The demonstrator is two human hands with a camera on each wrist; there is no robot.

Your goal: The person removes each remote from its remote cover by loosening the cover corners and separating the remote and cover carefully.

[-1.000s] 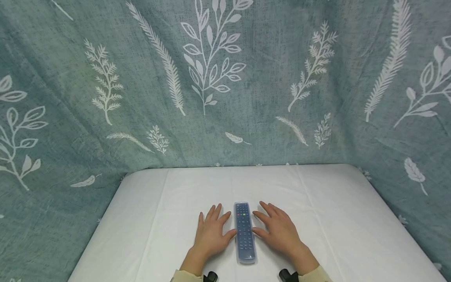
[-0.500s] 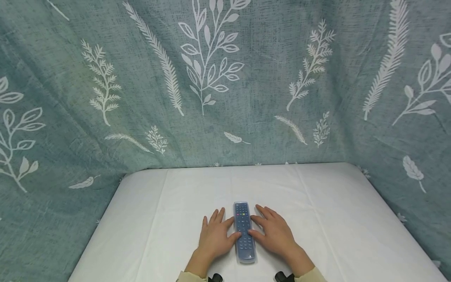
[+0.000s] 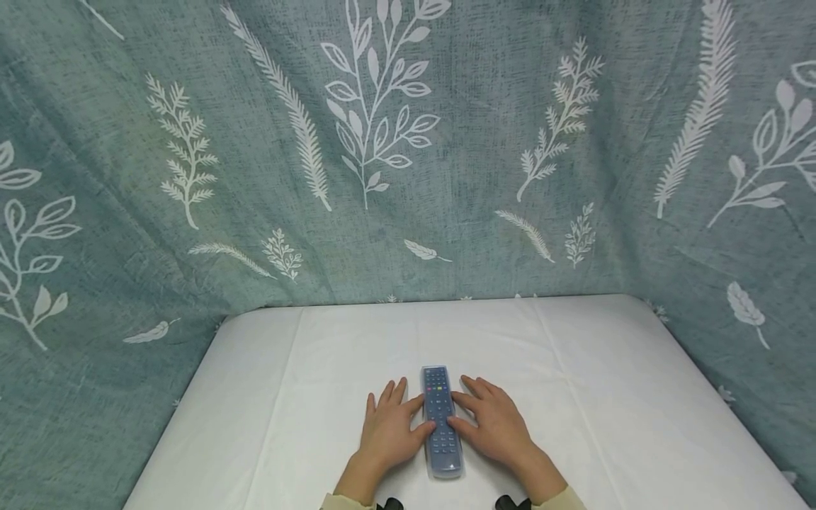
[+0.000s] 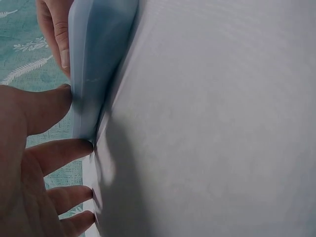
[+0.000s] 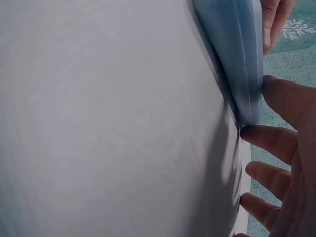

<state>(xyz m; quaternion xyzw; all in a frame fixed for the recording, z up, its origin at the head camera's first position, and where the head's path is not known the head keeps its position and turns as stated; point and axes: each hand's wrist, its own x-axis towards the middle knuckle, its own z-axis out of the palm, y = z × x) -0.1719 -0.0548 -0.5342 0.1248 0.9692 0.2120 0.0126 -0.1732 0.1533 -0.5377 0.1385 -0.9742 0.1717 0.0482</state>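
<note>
A dark blue-grey remote control (image 3: 441,446) in a clear, glossy cover lies lengthwise on the white tabletop, between both hands. My left hand (image 3: 390,433) pinches its left edge: the thumb is on the button face and the index finger touches the side. On the opposite edge, my right hand (image 3: 499,432) pinches it the same way, thumb on top and index finger at the side. The other fingers of each hand spread over the cloth. Both wrist views show the remote's pale blue side with thumb and index finger at it.
A white cloth (image 3: 344,340) covers the table. Behind and beside it hangs a green curtain (image 3: 459,156) with white leaf prints. Black wrist-camera mounts show at the bottom, near the cuffs.
Both hands have moved inward to the remote control. The thumbs have gone from beside its edges onto its top face. The remote control has stayed nearly in place.
</note>
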